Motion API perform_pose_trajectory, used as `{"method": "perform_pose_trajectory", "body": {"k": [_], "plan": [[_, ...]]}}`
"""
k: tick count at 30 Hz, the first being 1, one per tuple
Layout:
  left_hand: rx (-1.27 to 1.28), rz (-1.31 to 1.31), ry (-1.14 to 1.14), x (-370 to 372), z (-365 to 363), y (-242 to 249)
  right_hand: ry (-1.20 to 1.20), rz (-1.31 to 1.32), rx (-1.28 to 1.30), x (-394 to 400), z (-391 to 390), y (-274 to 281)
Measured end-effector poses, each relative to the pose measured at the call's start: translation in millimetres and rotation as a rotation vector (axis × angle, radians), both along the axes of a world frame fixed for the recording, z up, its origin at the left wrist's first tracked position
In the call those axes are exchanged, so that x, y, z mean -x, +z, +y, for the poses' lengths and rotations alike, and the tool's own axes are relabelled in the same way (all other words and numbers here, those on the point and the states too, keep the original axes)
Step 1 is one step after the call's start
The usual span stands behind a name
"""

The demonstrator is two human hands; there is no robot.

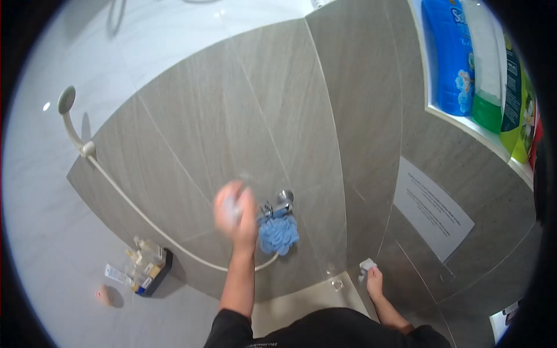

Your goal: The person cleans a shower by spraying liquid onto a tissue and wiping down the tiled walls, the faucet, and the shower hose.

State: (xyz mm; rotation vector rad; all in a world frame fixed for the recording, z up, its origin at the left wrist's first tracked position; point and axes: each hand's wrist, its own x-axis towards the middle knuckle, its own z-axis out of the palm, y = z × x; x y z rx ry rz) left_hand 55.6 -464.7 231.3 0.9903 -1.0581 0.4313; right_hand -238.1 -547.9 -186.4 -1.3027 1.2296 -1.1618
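Blurred by motion, my left hand [235,211] is raised in front of the grey tiled wall [191,139], its fingers curled around a whitish wad [232,210] whose kind I cannot make out. Just right of that hand, a blue bath pouf [278,234] hangs at the chrome shower tap [284,199]. Lower right, my right hand [375,281] is closed on a crumpled white wad [366,265], perhaps tissue or cloth, near the wall corner.
A hand shower [67,100] sits in its holder at left, its white hose [151,216] looping below my left arm. Bottles fill a corner caddy [154,272]. A shelf [470,130] holds a blue bottle [449,58] and others. A printed notice [432,210] is on the right wall.
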Motion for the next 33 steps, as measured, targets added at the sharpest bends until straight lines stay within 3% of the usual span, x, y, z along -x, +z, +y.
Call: {"method": "perform_pose_trajectory", "body": {"k": [2,6,12,16,18,22,25,27,33], "plan": [[-0.171,0.244,-0.349,-5,-37,2,0.066,0.108,-0.07,4,1,12],[-0.207,0.081,-0.302,9,-50,13,0.059,-0.174,-0.09,-9,-6,-14],[-0.179,0.099,-0.303,6,-66,60,0.121,-0.111,-0.124,3,-8,-33],[-0.265,0.092,-0.188,-16,-78,58,0.092,-0.128,-0.167,16,-1,-12],[-0.223,0.23,-0.336,-14,-80,59,0.062,-0.126,-0.139,21,-4,-26],[-0.32,0.242,-0.343,-8,-80,56,0.067,-0.109,-0.158,30,0,-31],[-0.352,0.092,-0.198,-4,-79,57,0.082,-0.077,-0.141,28,3,-26],[-0.092,0.22,-0.267,-3,-76,63,0.049,-0.116,-0.158,26,4,-22],[0.003,0.316,-0.324,-27,-57,70,0.082,-0.176,-0.155,28,-4,-52]]}}
